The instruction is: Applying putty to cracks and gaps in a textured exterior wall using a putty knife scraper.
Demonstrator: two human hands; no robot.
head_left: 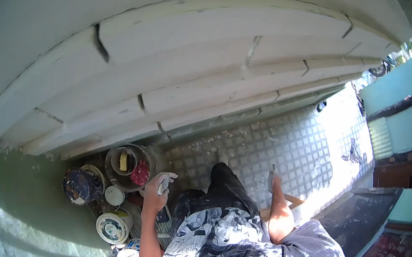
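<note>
My left hand (157, 188) is raised beside the buckets, its fingers closed around a small whitish-grey piece (165, 182) whose kind I cannot make out. Pale smears cover the fingertips. On the other side of my legs, my right hand (276, 181) hangs low over the tiled floor. It grips a narrow grey scraper-like tool (271, 177), seen nearly edge-on. Closest to the left hand is a round tub (110, 162) holding a yellowish block (125, 162) and a dark pink, crumpled thing (140, 172).
A pale grooved wall (188, 70) with dark gaps runs along the far side. Left of me stand a paint-spattered bucket (79, 187), a small white-lidded can (114, 196) and a white tub (113, 228). A wooden piece (292, 201) lies by my right forearm. Sunlight strikes the tiled floor (291, 143).
</note>
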